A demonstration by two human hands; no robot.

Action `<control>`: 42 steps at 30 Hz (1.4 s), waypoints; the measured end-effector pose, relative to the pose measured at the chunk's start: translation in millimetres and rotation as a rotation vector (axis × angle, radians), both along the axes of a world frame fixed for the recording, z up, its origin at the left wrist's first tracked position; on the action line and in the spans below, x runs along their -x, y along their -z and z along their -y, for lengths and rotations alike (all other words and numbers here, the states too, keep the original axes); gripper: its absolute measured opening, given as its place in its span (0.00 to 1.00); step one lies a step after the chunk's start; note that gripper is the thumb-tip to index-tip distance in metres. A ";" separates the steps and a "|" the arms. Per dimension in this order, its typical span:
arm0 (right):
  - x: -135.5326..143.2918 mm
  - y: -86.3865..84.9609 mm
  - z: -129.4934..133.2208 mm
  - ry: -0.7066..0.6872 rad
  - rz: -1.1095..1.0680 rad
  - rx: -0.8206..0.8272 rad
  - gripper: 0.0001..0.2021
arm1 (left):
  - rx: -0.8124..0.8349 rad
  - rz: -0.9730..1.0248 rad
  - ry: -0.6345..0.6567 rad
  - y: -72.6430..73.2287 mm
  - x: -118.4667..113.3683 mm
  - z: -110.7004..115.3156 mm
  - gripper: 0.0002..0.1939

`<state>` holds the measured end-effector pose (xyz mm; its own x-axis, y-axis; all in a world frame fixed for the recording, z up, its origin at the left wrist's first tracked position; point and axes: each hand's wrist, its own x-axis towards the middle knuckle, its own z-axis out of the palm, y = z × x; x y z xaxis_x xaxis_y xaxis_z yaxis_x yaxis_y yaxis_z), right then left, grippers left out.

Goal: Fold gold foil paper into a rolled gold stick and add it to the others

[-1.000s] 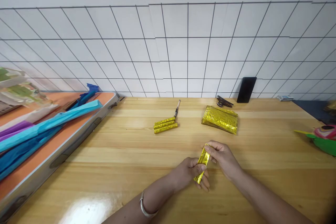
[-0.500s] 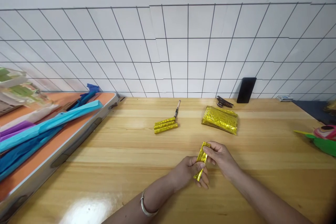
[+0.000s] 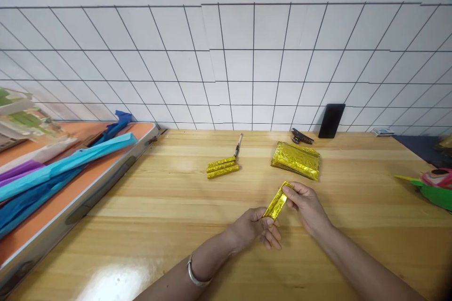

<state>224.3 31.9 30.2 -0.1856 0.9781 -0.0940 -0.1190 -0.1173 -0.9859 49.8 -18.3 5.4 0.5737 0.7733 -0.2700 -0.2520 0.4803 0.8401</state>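
A narrow folded strip of shiny gold foil paper is held at a slant above the wooden table. My left hand pinches its lower end between thumb and fingers, the other fingers loosely curled beneath. At the upper end, my right hand grips the strip with thumb on top and fingertips behind. Beyond my hands lies a stack of gold foil sheets. To the left, several similar folded gold strips lie side by side, touching a pen.
A black hair claw clip rests behind the foil stack. A dark phone-like slab leans on the tiled wall. On the left stands an orange-topped surface with rolled blue crepe paper. A green and pink object lies at the right edge.
My right hand has moved up and to the right along with the strip's upper end. The strip now slants more, and less of it shows below my left thumb.
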 end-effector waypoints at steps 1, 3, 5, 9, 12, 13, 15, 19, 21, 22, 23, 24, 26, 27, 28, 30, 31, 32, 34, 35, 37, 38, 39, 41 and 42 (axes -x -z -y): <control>-0.3 -0.4 0.1 0.001 0.001 0.002 0.15 | -0.005 -0.007 0.003 -0.6 0.2 0.3 0.21; -1.3 -1.1 0.3 -0.002 0.012 0.003 0.15 | -0.019 -0.036 -0.001 -1.7 0.5 0.9 0.21; -2.6 -1.5 0.4 -0.009 0.030 0.000 0.15 | -0.034 -0.067 -0.009 -2.4 0.8 1.2 0.21; -4.8 -1.4 -0.2 -0.028 0.048 -0.011 0.15 | -0.041 -0.088 0.010 -2.1 0.7 1.1 0.22; -4.9 -0.6 -0.9 -0.048 0.049 -0.005 0.16 | -0.028 -0.070 0.025 0.5 0.5 1.1 0.23; -4.7 -0.2 -1.1 -0.050 0.049 -0.001 0.16 | -0.028 -0.054 0.027 1.7 0.5 1.1 0.23; -4.2 0.8 -1.3 -0.046 0.049 0.004 0.16 | -0.044 -0.019 0.025 4.0 0.5 1.0 0.23; -2.9 2.5 -0.6 -0.039 0.046 -0.002 0.16 | -0.105 0.002 0.002 4.3 0.9 0.3 0.23; -2.2 2.9 0.8 -0.051 0.048 -0.003 0.16 | -0.132 -0.011 -0.033 3.4 0.7 0.1 0.22; -1.8 3.2 1.7 -0.060 0.051 -0.001 0.16 | -0.149 -0.017 -0.055 3.4 0.4 0.1 0.21; -1.4 3.5 2.8 -0.069 0.054 0.000 0.16 | -0.168 -0.025 -0.075 3.9 -0.2 0.1 0.21; -1.1 4.0 3.8 -0.076 0.057 0.002 0.16 | -0.191 -0.038 -0.098 4.9 -0.9 0.1 0.21; -0.2 5.4 5.6 -0.089 0.061 0.005 0.16 | -0.235 -0.086 -0.151 7.9 -2.6 -0.1 0.20; 0.3 6.2 6.4 -0.093 0.061 0.007 0.16 | -0.253 -0.115 -0.180 9.6 -3.4 -0.3 0.20; 0.9 7.1 7.1 -0.097 0.060 0.008 0.16 | -0.264 -0.141 -0.208 11.2 -4.0 -0.8 0.20; 2.3 8.7 8.3 -0.101 0.054 0.008 0.16 | -0.271 -0.169 -0.260 13.4 -4.9 -1.8 0.19; 3.1 9.4 8.8 -0.102 0.049 0.007 0.16 | -0.265 -0.169 -0.283 13.8 -5.1 -2.4 0.19; 3.9 10.0 9.5 -0.102 0.044 0.006 0.16 | -0.258 -0.162 -0.306 13.9 -5.2 -2.9 0.20; 5.7 11.3 11.1 -0.106 0.034 0.005 0.16 | -0.247 -0.138 -0.346 12.8 -5.2 -3.7 0.20; 6.6 12.0 12.1 -0.112 0.029 0.006 0.16 | -0.245 -0.127 -0.364 11.8 -5.1 -3.8 0.20; 8.0 13.8 14.4 -0.131 0.019 0.003 0.15 | -0.250 -0.111 -0.388 9.2 -5.0 -3.8 0.19; 8.5 14.9 15.6 -0.144 0.016 -0.003 0.15 | -0.250 -0.108 -0.397 7.7 -5.0 -3.6 0.19; 8.8 16.0 16.5 -0.157 0.014 -0.010 0.14 | -0.250 -0.107 -0.405 6.3 -5.0 -3.3 0.19; 9.4 17.9 17.9 -0.174 0.018 -0.022 0.14 | -0.250 -0.112 -0.417 3.9 -5.0 -2.7 0.19; 9.8 18.7 18.4 -0.177 0.023 -0.025 0.14 | -0.252 -0.117 -0.421 3.1 -5.0 -2.5 0.19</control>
<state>214.5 13.5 11.6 -0.3534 0.9323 -0.0767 -0.0762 -0.1104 -0.9910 54.7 -15.8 2.3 0.1746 0.9806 -0.0889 -0.2773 0.1356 0.9512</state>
